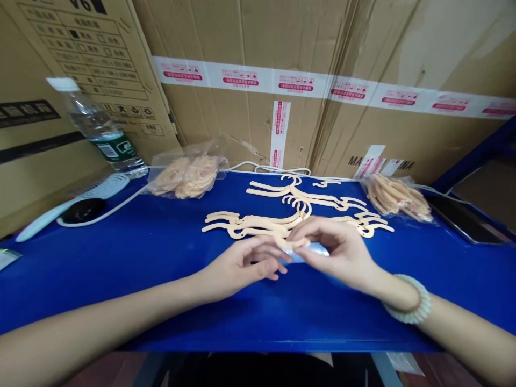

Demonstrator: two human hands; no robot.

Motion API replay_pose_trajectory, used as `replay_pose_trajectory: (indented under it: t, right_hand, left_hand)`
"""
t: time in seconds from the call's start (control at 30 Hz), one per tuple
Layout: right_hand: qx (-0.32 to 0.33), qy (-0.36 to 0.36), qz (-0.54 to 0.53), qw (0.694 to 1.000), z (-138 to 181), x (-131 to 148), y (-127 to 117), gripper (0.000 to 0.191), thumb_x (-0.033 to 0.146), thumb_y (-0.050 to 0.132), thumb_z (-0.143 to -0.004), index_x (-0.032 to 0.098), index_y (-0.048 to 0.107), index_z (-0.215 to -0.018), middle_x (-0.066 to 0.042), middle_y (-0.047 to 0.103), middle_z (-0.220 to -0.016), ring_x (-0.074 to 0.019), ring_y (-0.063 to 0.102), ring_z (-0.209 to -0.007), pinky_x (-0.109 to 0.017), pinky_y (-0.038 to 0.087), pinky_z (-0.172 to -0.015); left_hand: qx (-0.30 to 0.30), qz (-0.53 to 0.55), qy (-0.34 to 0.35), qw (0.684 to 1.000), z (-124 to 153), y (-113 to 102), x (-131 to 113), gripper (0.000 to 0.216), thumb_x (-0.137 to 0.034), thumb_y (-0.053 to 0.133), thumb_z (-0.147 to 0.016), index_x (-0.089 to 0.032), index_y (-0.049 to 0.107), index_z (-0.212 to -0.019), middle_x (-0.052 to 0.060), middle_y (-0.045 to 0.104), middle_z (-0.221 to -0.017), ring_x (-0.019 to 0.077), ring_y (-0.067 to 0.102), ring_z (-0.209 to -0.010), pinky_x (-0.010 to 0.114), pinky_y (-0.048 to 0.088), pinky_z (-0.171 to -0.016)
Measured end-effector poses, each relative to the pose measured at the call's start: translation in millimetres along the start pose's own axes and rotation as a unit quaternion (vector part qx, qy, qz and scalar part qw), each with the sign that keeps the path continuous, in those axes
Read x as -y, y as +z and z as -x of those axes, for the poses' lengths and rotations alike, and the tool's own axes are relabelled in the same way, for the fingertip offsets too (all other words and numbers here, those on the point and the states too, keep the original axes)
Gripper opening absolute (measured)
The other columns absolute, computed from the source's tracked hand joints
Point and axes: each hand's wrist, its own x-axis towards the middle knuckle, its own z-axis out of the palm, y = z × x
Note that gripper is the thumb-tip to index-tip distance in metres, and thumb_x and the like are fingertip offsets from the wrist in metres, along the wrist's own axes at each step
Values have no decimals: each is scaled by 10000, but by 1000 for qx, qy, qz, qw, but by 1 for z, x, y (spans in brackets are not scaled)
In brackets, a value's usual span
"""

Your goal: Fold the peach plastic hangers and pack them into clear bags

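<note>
My left hand (245, 263) and my right hand (338, 250) meet at the middle of the blue table (121, 258). Between their fingertips they pinch a small cream plastic piece with a bit of clear film (300, 248); I cannot make out exactly what it is. Just beyond the fingers lie several flat cream hanger-shaped plastic parts (298, 212), spread in a loose pile. My right wrist wears a pale bead bracelet (413, 303).
A clear bag of cream parts (187, 174) lies at the back left, another bundle (397, 196) at the back right. A water bottle (99, 129), a white handheld device (68, 201) and a black round object (83, 209) sit far left. Taped cardboard boxes (282, 80) wall the back.
</note>
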Motion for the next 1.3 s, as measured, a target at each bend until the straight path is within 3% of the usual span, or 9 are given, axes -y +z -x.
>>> replay_pose_trajectory:
  t: [0.1,0.23,0.33,0.43,0.57,0.77,1.0,1.13,1.3]
  right_hand:
    - [46,-48,56,996,6,2,19,174,192,673,-916,293,735,-1044,-37,748,-936,-193,709,-875,-365,615,-782]
    - [25,-46,66,996,2,4,23,244,277,753,-869,334,742,-1106,-39,729,-1038,-202,696,-910,-373,612,-801]
    - [-7,9,49,999,-9,-4,-2,249,366,763,-856,297,749,-1094,-45,743,-1071,-215,706,-935,-371,606,-805]
    - [-84,56,146,984,-21,-29,-50,189,378,681,-905,229,754,-995,-60,770,-1004,-233,718,-934,-397,581,-869]
    - [-13,130,360,924,-26,-73,-104,175,298,629,-862,192,762,-905,-87,777,-929,-270,720,-860,-434,569,-837]
    - [14,74,480,874,-25,-102,-108,159,270,598,-864,171,721,-855,-126,722,-895,-297,666,-899,-441,539,-838]
    - [-20,32,464,885,-29,-92,-112,169,354,596,-885,199,628,-827,-92,691,-835,-246,649,-766,-378,520,-721]
    - [-54,48,424,903,-24,-67,-118,232,426,609,-898,206,607,-827,-78,702,-787,-219,652,-709,-349,518,-678]
    - [-41,75,357,930,-17,-37,-127,353,523,676,-860,176,679,-928,-83,701,-819,-207,651,-727,-334,531,-678]
  left_hand:
    - [-43,32,-42,998,-1,4,-1,393,-482,735,-880,-138,654,-1050,119,748,-1001,214,742,-857,363,630,-775]
    - [-121,39,-30,991,0,5,-3,336,-462,741,-878,-136,656,-879,57,726,-817,174,719,-755,299,620,-716]
    - [-173,44,-6,984,1,1,-7,320,-456,725,-891,-147,641,-871,41,717,-799,162,704,-741,271,604,-679]
    - [-205,61,-6,977,0,-5,-13,327,-447,738,-879,-145,614,-851,46,715,-795,159,696,-732,254,582,-638]
    - [-233,79,5,969,-4,-13,-19,354,-412,818,-802,-144,588,-829,44,719,-842,139,687,-715,240,564,-634]
    - [-233,93,4,968,-5,-20,-20,362,-390,841,-778,-138,594,-858,51,718,-844,138,676,-692,248,553,-628]
    - [-228,106,20,968,-7,-31,-22,323,-353,821,-802,-142,588,-872,52,712,-825,126,651,-667,220,516,-595]
    - [-241,110,41,964,-10,-37,-23,332,-350,840,-781,-154,636,-954,17,686,-771,119,634,-658,223,514,-611]
    - [-257,96,71,959,-15,-46,-22,314,-313,901,-710,-141,667,-831,-10,626,-666,93,591,-629,183,478,-590]
